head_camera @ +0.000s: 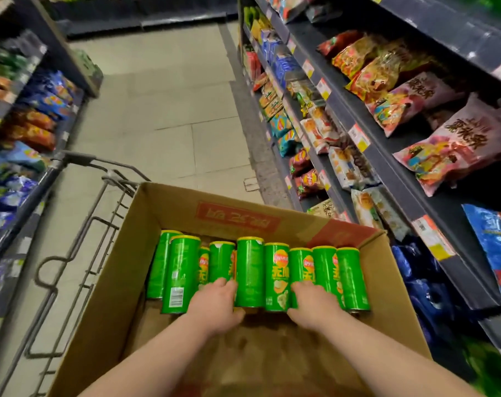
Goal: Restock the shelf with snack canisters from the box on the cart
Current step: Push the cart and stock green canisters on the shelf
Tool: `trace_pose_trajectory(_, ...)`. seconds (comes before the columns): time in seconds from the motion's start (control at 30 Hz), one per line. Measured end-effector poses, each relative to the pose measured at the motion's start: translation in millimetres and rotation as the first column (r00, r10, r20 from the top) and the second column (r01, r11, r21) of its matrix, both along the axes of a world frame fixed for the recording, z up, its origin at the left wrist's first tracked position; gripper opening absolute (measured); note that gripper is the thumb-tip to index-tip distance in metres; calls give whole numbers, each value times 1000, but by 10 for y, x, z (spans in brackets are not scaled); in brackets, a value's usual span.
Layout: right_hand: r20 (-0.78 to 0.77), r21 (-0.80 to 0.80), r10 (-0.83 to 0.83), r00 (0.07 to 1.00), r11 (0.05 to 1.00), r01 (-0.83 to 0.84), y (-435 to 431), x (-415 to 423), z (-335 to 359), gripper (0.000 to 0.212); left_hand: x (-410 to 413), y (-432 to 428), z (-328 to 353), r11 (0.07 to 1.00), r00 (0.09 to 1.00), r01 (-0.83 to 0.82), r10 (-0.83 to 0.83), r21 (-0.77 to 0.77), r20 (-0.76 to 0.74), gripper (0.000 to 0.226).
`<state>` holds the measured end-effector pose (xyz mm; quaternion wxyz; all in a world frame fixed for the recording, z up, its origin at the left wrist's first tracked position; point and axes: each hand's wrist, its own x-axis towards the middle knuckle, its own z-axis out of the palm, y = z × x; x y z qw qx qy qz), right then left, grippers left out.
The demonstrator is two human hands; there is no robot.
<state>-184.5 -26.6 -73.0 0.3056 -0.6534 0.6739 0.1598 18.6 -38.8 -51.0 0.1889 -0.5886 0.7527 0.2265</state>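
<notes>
Finding: both my hands are down inside the cardboard box (238,216), which sits on the cart (80,159). The green canisters (276,270) lie packed side by side directly ahead of my fingers, yellow-lidded ends pointing away from me. A second layer appears to lie beneath them, but I cannot confirm it.

Left hand (215,306): fingers curled over the near ends of the canisters, thumb tucked under the end of the tallest-looking one. Right hand (313,306): same posture, fingers draped over the near end of the canisters to its side, thumb at the bottom rim. Two canisters sit between my hands. I judge both hands to be gripping, though exactly which canister each one holds is not plain.

Handling assessment: these look like thin, rigid tubes, light for their bulk, with smooth printed walls that may slip under a loose hold. The contents are probably brittle, so dropping or squeezing hard is inadvisable. Best purchase is around the middle of the wall, fingers and thumb opposed, not at the lid, which could pop off.

Destination: the shelf (398,190) rises to the right of my right hand, well apart from the box, carrying snack bags (444,150). No canister has left the box in this view.
</notes>
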Motion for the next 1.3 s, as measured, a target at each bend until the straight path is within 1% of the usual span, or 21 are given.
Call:
trace_pose_trajectory(0.13,99,36,-60,993,998,57,-211,-10,-206,48,-90,-178,-164,994,996,-87,87,73,2,64)
trace_pose_trajectory(0.23,170,74,-122,978,991,111,-326,8,-339,51,-149,-269,-279,980,986,-165,166,109,-7,73)
trace_pose_trajectory(0.37,219,85,-227,949,973,213,-415,66,-467,45,-228,-362,-409,951,960,-271,279,149,-31,76)
trace_pose_trajectory(0.47,266,99,-297,917,955,281,-422,137,-516,52,-272,-405,-470,883,887,-433,453,181,-85,70)
trace_pose_trajectory(0.53,301,107,-345,889,938,329,-422,177,-535,63,-281,-429,-516,806,800,-554,585,207,-135,68)
trace_pose_trajectory(0.6,335,145,-410,848,912,383,-429,223,-572,70,-278,-444,-571,741,720,-630,669,231,-183,69)
trace_pose_trajectory(0.63,342,175,-442,829,897,406,-436,246,-595,70,-275,-446,-590,725,701,-647,687,234,-192,72)
trace_pose_trajectory(0.7,349,227,-496,795,868,441,-459,277,-642,69,-271,-443,-621,711,689,-663,702,232,-180,77)
trace_pose_trajectory(0.8,378,297,-557,740,830,472,-499,289,-691,76,-286,-438,-669,688,663,-688,726,230,-184,78)
trace_pose_trajectory(1.0,420,343,-632,651,775,531,-540,317,-784,83,-361,-439,-738,640,600,-737,768,216,-226,75)
trace_pose_trajectory(1.17,377,342,-631,678,775,531,-477,295,-765,89,-348,-378,-705,605,571,-764,796,224,-203,70)
trace_pose_trajectory(1.3,361,315,-607,708,794,520,-397,230,-633,79,-340,-299,-572,611,567,-750,791,254,-229,67)
